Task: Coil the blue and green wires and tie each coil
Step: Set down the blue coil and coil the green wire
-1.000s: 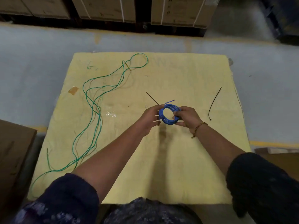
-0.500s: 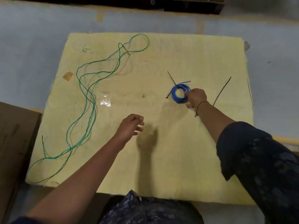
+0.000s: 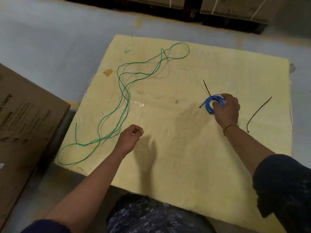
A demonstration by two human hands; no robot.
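Blue wire coil sits in the grip of the right hand; left hand curled closed, holding nothing.

blue wire coil | green wire | pale yellow mat | black ties

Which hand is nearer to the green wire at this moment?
Left. The left hand is just right of the green wire, near its lower loops, not touching. The right hand grips the blue coil far across the mat.
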